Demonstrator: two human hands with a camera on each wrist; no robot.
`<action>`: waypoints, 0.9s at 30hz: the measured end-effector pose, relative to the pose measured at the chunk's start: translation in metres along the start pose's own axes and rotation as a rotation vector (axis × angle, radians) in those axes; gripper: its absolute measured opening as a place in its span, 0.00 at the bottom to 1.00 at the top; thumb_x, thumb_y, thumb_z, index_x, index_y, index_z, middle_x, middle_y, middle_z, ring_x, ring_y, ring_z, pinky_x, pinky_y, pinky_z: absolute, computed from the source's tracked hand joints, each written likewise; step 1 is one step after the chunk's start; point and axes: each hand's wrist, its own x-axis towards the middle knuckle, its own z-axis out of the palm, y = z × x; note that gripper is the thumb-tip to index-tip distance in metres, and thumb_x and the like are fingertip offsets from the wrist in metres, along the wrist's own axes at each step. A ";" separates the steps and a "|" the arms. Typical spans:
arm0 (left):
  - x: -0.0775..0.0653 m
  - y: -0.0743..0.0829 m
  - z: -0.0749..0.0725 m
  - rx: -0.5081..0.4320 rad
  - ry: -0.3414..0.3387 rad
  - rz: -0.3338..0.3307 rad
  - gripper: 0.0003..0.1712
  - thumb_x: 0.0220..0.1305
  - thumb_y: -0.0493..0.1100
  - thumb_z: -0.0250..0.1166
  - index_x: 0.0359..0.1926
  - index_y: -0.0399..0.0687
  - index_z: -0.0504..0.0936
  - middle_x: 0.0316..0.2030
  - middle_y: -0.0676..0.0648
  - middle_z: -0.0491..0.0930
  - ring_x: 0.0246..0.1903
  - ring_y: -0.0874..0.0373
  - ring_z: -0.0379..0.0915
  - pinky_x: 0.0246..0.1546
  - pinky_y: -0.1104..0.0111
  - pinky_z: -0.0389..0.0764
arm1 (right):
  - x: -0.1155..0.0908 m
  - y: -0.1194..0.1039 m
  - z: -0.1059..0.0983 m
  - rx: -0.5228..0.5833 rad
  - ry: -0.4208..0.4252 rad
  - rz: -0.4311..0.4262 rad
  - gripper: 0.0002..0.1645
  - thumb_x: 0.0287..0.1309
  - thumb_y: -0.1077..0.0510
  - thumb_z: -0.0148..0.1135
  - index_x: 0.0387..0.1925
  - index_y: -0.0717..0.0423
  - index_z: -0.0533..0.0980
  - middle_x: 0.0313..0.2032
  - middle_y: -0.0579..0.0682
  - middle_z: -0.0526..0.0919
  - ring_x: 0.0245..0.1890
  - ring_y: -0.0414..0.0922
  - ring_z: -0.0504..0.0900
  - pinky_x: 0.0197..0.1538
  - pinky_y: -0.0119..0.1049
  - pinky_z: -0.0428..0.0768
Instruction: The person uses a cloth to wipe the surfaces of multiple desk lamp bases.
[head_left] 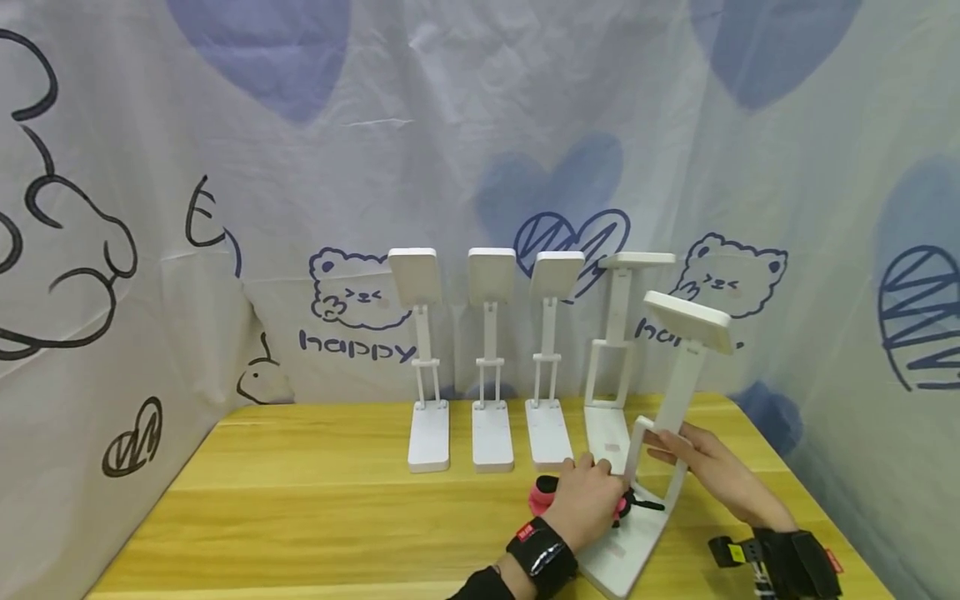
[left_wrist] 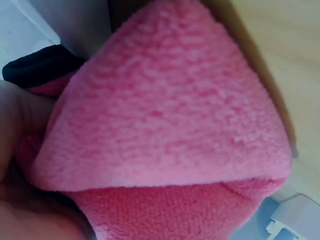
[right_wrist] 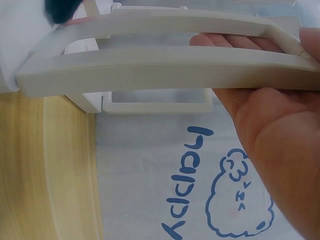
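Note:
A white folding phone stand (head_left: 678, 387) stands at the right front of the table, its base angled toward me. My right hand (head_left: 720, 479) holds its upright frame near the hinge; in the right wrist view the fingers reach round the frame's bars (right_wrist: 150, 72). My left hand (head_left: 587, 504) grips a fuzzy pink cloth (left_wrist: 165, 115) with black edging, low beside the stand's frame just above the base. In the left wrist view the cloth covers most of the picture. The left fingertips are partly hidden there.
Behind, several similar white stands line up along the back, among them a left one (head_left: 429, 437) and a rightmost one (head_left: 606, 429) close behind the held stand. The wooden table (head_left: 300, 517) meets a printed cloth backdrop (head_left: 450, 100) at its rear and sides.

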 end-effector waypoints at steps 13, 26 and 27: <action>0.002 0.006 -0.006 0.027 -0.063 0.144 0.11 0.63 0.52 0.65 0.45 0.77 0.84 0.43 0.60 0.80 0.41 0.63 0.70 0.37 0.67 0.69 | 0.000 0.001 -0.001 0.003 -0.004 -0.001 0.39 0.76 0.43 0.37 0.75 0.65 0.49 0.69 0.70 0.60 0.67 0.66 0.65 0.66 0.63 0.63; 0.000 0.019 -0.015 -0.037 -0.103 0.295 0.17 0.59 0.56 0.69 0.48 0.87 0.82 0.46 0.69 0.77 0.49 0.69 0.66 0.43 0.71 0.68 | -0.002 0.003 -0.001 0.010 -0.004 -0.018 0.38 0.76 0.45 0.37 0.74 0.66 0.51 0.68 0.70 0.63 0.67 0.67 0.65 0.65 0.64 0.63; -0.002 0.019 -0.016 -0.046 -0.106 0.303 0.17 0.59 0.56 0.69 0.48 0.87 0.82 0.47 0.69 0.77 0.49 0.70 0.66 0.44 0.71 0.68 | -0.002 0.003 -0.001 0.010 -0.005 -0.019 0.37 0.76 0.45 0.38 0.74 0.66 0.52 0.68 0.69 0.63 0.67 0.66 0.66 0.65 0.64 0.62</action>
